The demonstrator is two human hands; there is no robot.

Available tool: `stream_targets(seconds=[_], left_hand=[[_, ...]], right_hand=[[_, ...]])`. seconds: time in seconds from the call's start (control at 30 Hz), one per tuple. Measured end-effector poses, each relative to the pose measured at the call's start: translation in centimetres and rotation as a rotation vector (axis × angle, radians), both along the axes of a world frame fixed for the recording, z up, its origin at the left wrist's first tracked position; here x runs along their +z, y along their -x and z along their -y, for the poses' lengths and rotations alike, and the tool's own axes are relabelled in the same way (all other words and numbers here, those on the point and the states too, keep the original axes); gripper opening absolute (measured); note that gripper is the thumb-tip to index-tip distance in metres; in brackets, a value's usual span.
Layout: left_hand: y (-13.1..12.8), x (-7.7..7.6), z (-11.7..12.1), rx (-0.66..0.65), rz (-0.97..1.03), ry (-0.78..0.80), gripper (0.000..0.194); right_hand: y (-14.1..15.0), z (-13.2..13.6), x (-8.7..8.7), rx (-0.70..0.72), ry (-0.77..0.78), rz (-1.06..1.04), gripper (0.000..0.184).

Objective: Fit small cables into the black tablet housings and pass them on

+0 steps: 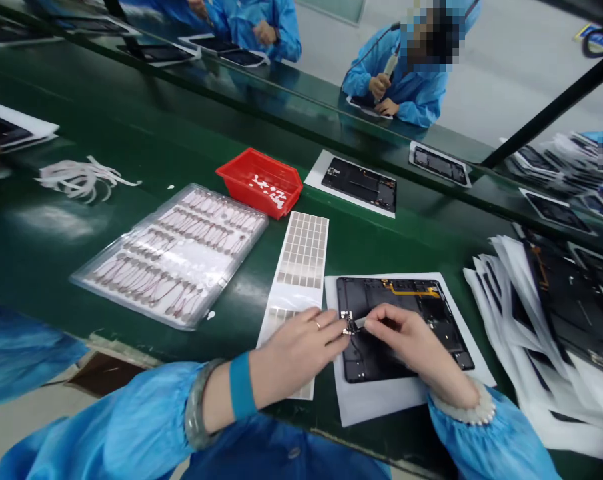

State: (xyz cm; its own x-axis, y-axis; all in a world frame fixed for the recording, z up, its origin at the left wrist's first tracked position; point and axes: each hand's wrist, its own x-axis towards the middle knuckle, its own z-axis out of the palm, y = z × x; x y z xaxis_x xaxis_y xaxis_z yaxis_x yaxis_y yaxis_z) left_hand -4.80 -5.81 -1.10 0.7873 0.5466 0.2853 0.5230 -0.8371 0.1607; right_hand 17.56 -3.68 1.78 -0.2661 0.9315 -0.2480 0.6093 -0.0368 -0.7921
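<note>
A black tablet back housing (381, 357) lies on a white sheet (361, 403) in front of me, with an orange flex cable (414, 291) along its far edge. My right hand (411, 340) is over it, thumb and forefinger pinching a small grey strip (360, 323) beside a small circuit part (348, 323) at the housing's left side. My left hand (298, 353) reaches in from the left, fingers stretched out and tips at that circuit part. Under and beside the left hand lies a sheet of small grey rectangular stickers (301, 250).
A clear tray (181, 257) of small wired parts lies to the left. Behind it stands a red bin (258, 177) with white bits. Another housing (361, 181) lies farther back. Stacked housings and white sheets (526, 347) are at right. Co-workers (406, 67) sit across the bench.
</note>
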Motion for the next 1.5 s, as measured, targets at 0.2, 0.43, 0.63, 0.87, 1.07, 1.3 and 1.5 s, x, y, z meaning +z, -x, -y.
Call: stream_targets(seconds=[0.2,0.43,0.63,0.87,1.07,1.3,1.5], left_hand=[[-1.4,-0.4,1.7,-0.079,0.043,0.028,0.015],[-0.1,-0.4,0.3,0.054,-0.008,-0.078,0.016],[0.0,-0.9,0.3,0.048,-0.011,-0.057,0.016],[0.0,-1.0,0.3,0.047,0.005,-0.054,0.018],[0.0,-1.0,0.3,0.044,0.004,-0.061,0.018],[-0.2,-1.3,0.0,0.048,-0.055,-0.088,0.04],[-0.5,-0.9,-0.2,0.036,-0.124,-0.094,0.041]], right_hand=[[0.9,2.6,-2.4,-0.072,-0.217,0.049,0.016],[2.1,3.2,-3.4,-0.187,-0.354,0.155,0.019],[2.6,3.2,-3.5,-0.213,-0.373,0.193,0.021],[2.6,3.2,-3.5,-0.216,-0.357,0.196,0.019],[2.7,3.3,-3.5,-0.211,-0.402,0.227,0.02],[2.6,3.2,-3.4,-0.184,-0.39,0.249,0.019],[2.6,3.3,-3.4,-0.152,-0.396,0.282,0.018]])
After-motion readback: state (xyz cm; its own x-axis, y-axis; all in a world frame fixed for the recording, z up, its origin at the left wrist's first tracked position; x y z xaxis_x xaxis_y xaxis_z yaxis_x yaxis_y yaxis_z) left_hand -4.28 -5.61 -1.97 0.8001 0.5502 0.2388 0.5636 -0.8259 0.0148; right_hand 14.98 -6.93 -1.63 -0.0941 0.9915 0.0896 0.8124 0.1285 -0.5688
